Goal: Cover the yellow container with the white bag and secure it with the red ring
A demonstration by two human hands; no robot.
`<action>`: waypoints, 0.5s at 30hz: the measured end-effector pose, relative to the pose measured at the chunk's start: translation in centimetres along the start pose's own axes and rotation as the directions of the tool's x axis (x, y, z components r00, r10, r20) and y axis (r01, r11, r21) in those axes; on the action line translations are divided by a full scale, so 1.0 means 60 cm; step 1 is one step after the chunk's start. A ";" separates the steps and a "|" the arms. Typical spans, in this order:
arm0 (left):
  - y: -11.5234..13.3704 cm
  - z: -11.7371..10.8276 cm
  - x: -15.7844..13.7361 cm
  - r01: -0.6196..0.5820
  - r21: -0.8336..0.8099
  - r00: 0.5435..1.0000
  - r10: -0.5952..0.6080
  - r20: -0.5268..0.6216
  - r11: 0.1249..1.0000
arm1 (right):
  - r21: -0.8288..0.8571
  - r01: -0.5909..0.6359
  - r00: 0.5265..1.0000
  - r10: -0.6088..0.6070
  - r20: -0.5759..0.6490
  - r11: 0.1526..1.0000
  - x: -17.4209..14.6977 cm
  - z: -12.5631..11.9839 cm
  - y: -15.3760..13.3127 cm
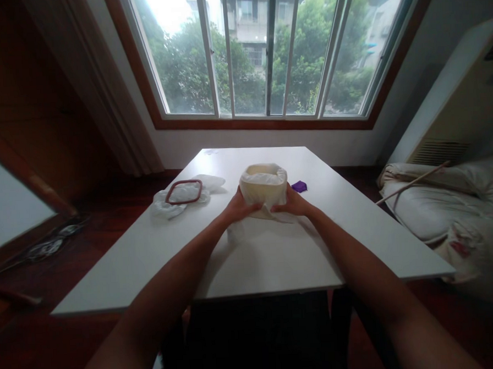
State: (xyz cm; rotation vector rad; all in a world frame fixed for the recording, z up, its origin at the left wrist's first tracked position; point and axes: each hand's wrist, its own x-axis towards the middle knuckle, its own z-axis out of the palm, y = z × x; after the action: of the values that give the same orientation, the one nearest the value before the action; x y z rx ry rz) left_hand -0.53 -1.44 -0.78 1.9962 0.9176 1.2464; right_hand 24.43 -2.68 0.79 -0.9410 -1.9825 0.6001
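In the head view, the left hand [241,207] and right hand [296,201] grip opposite sides of a bag-lined bin [264,194] at the middle of the counter [152,277], fingers [254,208] curled against it. It looks light and stiff, its bag [266,179] soft, perhaps slippery; the sides seem best to hold.

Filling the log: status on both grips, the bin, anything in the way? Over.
Left grip, right grip holding the bag-draped bin at either side. Its mouth up. Nearby: purple item beyond right grip; brown frame on white plastic, left.
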 end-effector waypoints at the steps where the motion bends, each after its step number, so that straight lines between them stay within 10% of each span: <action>1: -0.006 0.001 -0.001 0.017 0.061 1.000 -0.017 0.010 0.998 | -0.020 -0.006 1.000 0.006 0.003 1.000 0.000 -0.002 0.009; 9: 0.022 -0.025 0.008 -0.115 0.564 0.977 0.194 -0.083 0.818 | -0.175 0.022 0.993 -0.042 -0.113 0.984 0.006 -0.048 0.025; 15: 0.058 -0.017 0.009 -0.154 0.617 0.944 0.299 -0.137 0.772 | -0.254 0.039 0.941 -0.121 -0.317 0.966 0.011 -0.049 -0.009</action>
State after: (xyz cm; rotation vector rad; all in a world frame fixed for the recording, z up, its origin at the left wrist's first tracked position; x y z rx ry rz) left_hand -0.46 -2.88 2.61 2.5572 1.3489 1.4714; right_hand 26.48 -2.30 3.02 -1.0275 -1.8029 0.1369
